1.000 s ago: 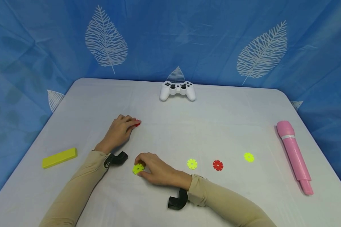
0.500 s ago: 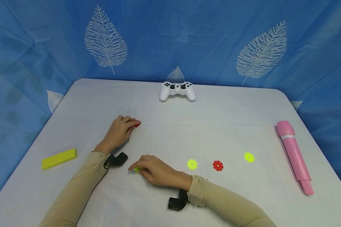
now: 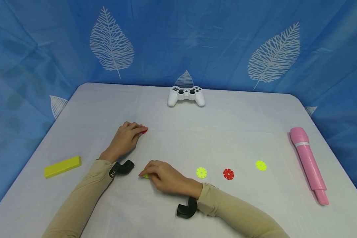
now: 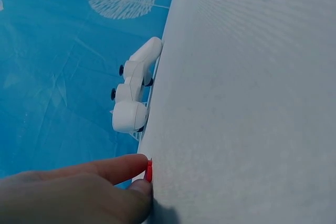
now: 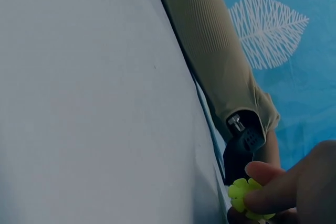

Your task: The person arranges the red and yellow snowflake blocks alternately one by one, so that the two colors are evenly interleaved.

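Block in bright yellow (image 3: 62, 167) lies slantwise at the left of the white worktop (image 3: 226, 132). To its right, the left hand (image 3: 123, 140) pinches a red notched disc (image 4: 149, 171) between thumb and index finger; the left wrist view shows the disc almost edge-on. Nearer the person and slightly farther right, the right hand (image 3: 168, 178) grips a lime notched disc (image 5: 239, 192) with thumb and fingers, mostly hiding it from the head view. Beyond both hands, a white game controller (image 3: 186, 97) sits at the far edge. Then come a flat lime disc (image 3: 201, 173), a flat red disc (image 3: 228, 174) and another lime disc (image 3: 260, 165), each apart. Rightmost, a pink microphone-shaped object (image 3: 310, 167) lies aslant.
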Demonstrator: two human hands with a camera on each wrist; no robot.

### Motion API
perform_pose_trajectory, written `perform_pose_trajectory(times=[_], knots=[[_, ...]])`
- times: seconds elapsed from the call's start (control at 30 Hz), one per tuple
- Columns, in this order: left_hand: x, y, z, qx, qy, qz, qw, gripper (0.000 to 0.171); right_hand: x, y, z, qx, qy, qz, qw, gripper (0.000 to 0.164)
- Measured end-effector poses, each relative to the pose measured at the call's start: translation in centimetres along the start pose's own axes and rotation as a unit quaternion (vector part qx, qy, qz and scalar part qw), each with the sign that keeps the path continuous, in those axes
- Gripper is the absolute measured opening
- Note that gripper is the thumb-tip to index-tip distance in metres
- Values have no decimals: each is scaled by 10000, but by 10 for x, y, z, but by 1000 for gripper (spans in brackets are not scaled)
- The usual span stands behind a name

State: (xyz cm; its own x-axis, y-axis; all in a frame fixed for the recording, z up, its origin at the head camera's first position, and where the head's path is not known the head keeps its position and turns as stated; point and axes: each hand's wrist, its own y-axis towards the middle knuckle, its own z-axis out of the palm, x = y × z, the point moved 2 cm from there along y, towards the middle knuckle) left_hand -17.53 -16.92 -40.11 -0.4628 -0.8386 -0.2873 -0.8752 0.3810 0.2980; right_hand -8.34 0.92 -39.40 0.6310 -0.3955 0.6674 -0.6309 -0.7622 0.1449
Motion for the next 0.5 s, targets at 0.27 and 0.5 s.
perform_pose_trajectory(times=[0.27, 0.5], knots=[[-1, -2, -1, -111, -44, 6, 9999, 25, -13, 6, -8, -325, 601, 397, 9969, 24], [0, 0, 1, -59, -7, -11, 10000, 26, -30, 20, -27, -876, 746, 1255, 9854, 23]])
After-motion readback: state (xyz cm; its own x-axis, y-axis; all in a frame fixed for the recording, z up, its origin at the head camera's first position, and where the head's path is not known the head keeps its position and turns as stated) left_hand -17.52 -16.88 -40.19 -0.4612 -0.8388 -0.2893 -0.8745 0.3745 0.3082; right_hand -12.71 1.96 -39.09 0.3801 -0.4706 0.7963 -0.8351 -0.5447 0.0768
